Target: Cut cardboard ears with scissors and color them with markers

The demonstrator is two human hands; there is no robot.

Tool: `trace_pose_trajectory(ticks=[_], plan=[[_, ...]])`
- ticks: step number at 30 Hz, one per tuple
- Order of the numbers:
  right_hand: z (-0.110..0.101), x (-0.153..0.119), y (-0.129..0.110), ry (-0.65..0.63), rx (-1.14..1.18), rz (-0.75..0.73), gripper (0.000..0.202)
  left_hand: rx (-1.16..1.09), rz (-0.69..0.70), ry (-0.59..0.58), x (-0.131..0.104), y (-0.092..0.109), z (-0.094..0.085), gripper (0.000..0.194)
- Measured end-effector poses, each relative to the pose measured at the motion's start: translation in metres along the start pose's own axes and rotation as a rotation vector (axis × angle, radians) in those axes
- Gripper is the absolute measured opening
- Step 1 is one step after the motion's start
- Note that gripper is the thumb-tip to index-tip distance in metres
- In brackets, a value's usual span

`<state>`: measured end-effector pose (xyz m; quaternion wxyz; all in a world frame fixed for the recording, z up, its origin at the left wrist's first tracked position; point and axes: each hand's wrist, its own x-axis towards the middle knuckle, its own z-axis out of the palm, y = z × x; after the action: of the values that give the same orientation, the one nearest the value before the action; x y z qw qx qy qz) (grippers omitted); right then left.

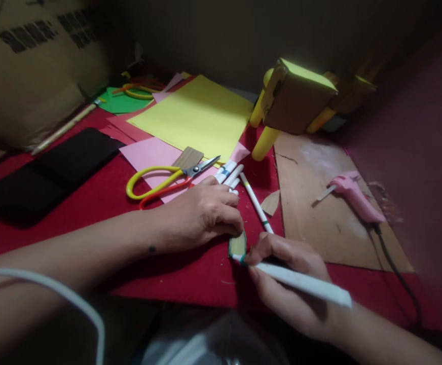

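My right hand (293, 284) is closed around a white marker (300, 282) with a green band near its tip. The tip touches the lower edge of a small beige cardboard piece (238, 245), which has a green line along its edge. Fingertips of my left hand (209, 213) press on the top of that piece, fingers bent together. Several white markers (230, 175) lie just beyond my left hand, partly hidden by it. Another white marker (256, 202) lies to their right, beside a pointed beige piece (271, 203).
Yellow-and-red-handled scissors (168, 180) lie on pink paper behind my left hand, with yellow paper (201, 114) farther back. A pink glue gun (356, 195) rests on a cardboard sheet (304, 218) at right. A cardboard-and-yellow construction (297, 101) stands behind; a black object (49, 175) lies left.
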<state>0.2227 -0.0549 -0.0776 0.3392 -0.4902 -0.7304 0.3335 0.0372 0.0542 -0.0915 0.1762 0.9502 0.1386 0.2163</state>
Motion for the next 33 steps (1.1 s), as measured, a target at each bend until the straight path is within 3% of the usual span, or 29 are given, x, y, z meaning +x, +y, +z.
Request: trace_pose_trajectory(ticks=[10, 13, 17, 21, 26, 33], plan=[[-0.001, 0.004, -0.003, -0.004, 0.012, 0.014, 0.012, -0.001, -0.002, -0.005, 0.000, 0.000, 0.000, 0.023], [-0.002, 0.002, -0.003, 0.043, 0.054, 0.131, 0.008, 0.001, -0.013, -0.015, 0.000, 0.000, 0.001, 0.023], [-0.004, -0.002, 0.000, 0.048, 0.274, 0.303, 0.002, -0.028, -0.032, -0.016, 0.001, 0.002, -0.002, 0.019], [-0.004, 0.003, 0.003, 0.071, 0.339, 0.377, 0.005, -0.152, -0.095, -0.003, 0.000, 0.002, -0.007, 0.013], [-0.008, 0.013, -0.003, 0.080, 0.243, 0.352, 0.004, -0.052, -0.089, 0.084, -0.003, -0.002, -0.006, 0.020], [-0.007, 0.014, -0.005, 0.155, -0.042, 0.152, 0.004, 0.093, -0.141, 0.105, -0.005, -0.005, -0.005, 0.023]])
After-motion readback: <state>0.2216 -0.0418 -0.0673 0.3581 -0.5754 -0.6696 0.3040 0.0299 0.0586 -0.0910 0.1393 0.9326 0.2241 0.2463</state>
